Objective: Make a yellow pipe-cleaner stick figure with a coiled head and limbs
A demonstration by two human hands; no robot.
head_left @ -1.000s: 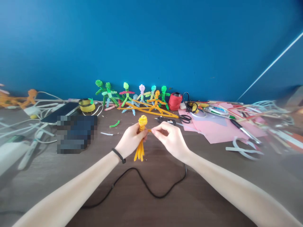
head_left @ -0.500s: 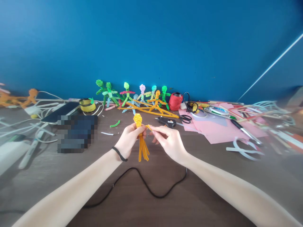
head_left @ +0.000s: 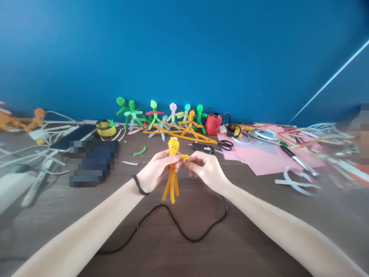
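Observation:
Between my hands is a yellow pipe-cleaner figure (head_left: 173, 146), upright, with a coiled head on top and several loose strands hanging below. My left hand (head_left: 159, 167) pinches it just under the head, a black band round the wrist. A short coiled arm (head_left: 185, 157) sticks out to the right, and the fingertips of my right hand (head_left: 205, 166) are closed on its outer end. Behind the hands, finished-looking pipe-cleaner figures (head_left: 154, 114) in green, pink, blue and orange lean near the wall. Loose orange pipe cleaners (head_left: 184, 134) lie in front of them.
Beyond my right hand are a black glue gun (head_left: 203, 148), scissors (head_left: 226, 144) and a red spool (head_left: 213, 124). Pink paper (head_left: 265, 161) and a marker (head_left: 300, 161) lie right. A phone (head_left: 73, 137), cables and a yellow tape roll (head_left: 106, 128) lie left. A black cord (head_left: 190, 240) crosses the front.
The yellow figure has shifted slightly right, and its hanging strands have swung. The strand at its right side now shows as a tighter coil, with my right fingers at its outer end.

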